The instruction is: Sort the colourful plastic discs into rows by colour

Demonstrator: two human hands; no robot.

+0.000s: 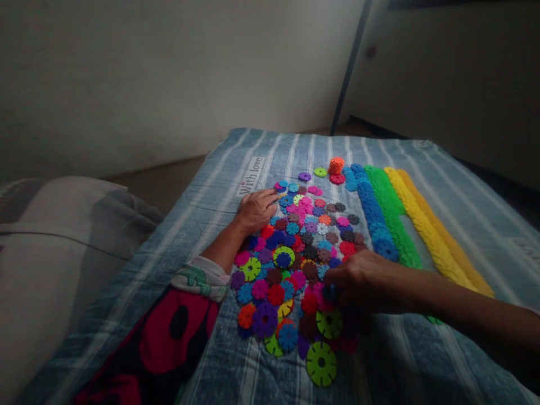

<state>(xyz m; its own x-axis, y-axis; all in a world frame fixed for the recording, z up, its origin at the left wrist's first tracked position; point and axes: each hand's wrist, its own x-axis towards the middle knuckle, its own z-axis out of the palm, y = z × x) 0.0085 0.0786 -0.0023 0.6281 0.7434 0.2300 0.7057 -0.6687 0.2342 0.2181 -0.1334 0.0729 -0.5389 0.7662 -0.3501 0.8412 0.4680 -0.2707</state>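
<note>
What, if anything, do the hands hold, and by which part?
It cannot be told: the right hand hides any grip on the dark blue piece; the left hand shows no clear hold.

The words "With love" (252, 175) stand on the blue striped cloth (206, 208); lettering (527, 247) far right is unreadable.

A striped blue cloth (198, 214) carries scattered discs (276, 295) and coloured rows (429, 237).

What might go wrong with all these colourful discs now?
The orange stack might topple if the cloth gets tugged. The right arm looks close to the green row, so it might bump it. The left hand is at the edge of the loose discs and might scatter them.
</note>
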